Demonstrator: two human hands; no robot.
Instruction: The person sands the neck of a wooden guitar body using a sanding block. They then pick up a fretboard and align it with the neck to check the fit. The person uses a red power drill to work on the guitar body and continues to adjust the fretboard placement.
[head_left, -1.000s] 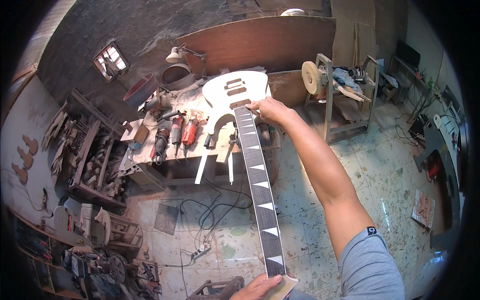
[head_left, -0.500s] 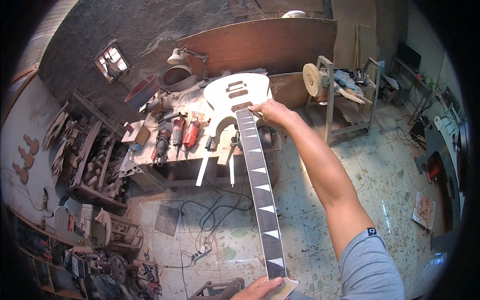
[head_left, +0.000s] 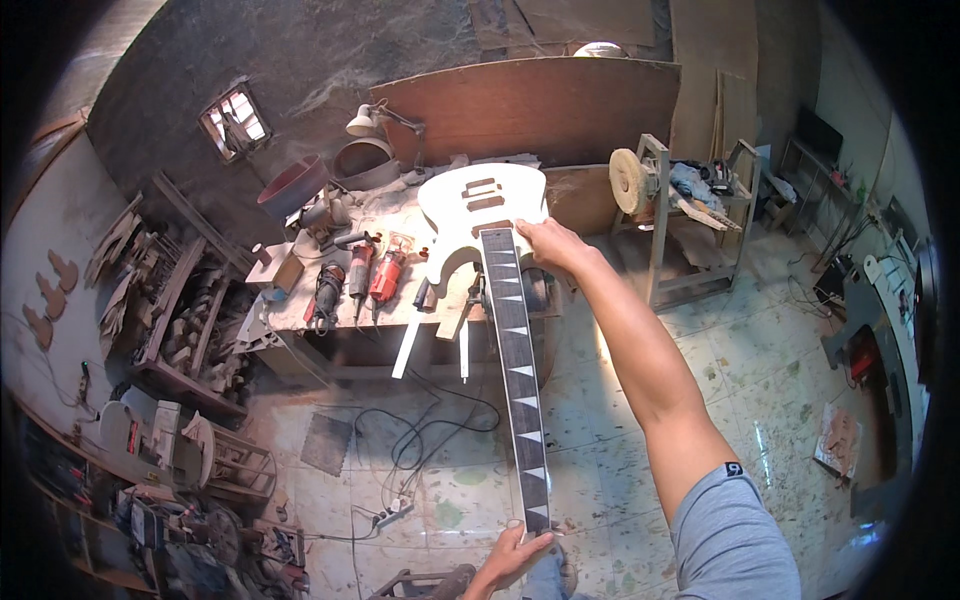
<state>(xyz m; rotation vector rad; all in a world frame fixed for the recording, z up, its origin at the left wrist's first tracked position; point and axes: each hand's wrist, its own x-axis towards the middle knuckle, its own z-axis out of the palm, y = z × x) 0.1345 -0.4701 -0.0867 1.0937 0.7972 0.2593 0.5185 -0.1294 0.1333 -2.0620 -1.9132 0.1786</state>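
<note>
An electric guitar in the making stretches away from me, with a white body (head_left: 457,212) over the workbench and a dark fretboard (head_left: 521,385) with pale triangular inlays. Cut-outs show in the body's top; I see no strings. Around the near end of the neck my left hand (head_left: 511,558) is closed, and little of the headstock shows past it. My right hand (head_left: 552,246) grips the body's edge where the neck joins, its thumb on top and its other fingers mostly hidden underneath.
Red power tools (head_left: 388,277) lie on the dusty workbench (head_left: 300,312), near a desk lamp (head_left: 362,121). A wooden stand with a buffing wheel (head_left: 628,181) is at the right. Black cables (head_left: 405,450) and a power strip (head_left: 396,513) lie on the tiled floor. Wood scraps fill a rack (head_left: 190,330) at left.
The neck's near end has shifted slightly left and up, and my left hand has re-placed its hold there. My right hand has slid a little off the fretboard end toward the body's edge.
</note>
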